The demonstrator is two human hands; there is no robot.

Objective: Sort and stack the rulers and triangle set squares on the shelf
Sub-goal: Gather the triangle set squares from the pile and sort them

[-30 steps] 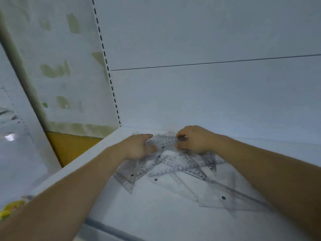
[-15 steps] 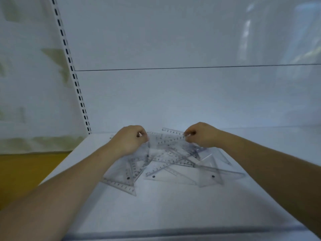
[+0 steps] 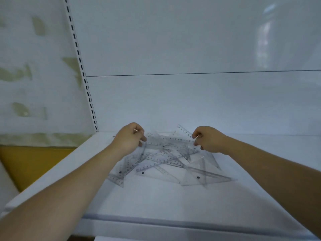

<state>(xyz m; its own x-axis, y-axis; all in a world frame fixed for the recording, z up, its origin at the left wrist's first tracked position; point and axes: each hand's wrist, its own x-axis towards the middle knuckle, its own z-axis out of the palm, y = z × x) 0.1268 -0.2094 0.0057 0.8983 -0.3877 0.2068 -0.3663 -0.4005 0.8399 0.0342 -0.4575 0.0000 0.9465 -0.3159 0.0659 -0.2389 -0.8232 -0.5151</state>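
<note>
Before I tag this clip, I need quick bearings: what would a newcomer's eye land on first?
A jumbled heap of transparent rulers and set squares lies on the white shelf, toward its back. At the heap's far edge, the left hand and right hand each pinch one end of a clear ruler stretched between them. A slotted upright runs up the back wall at left.

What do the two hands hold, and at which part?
A clear ruler: the left hand pinches one end, the right hand the other, above the pile.
</note>
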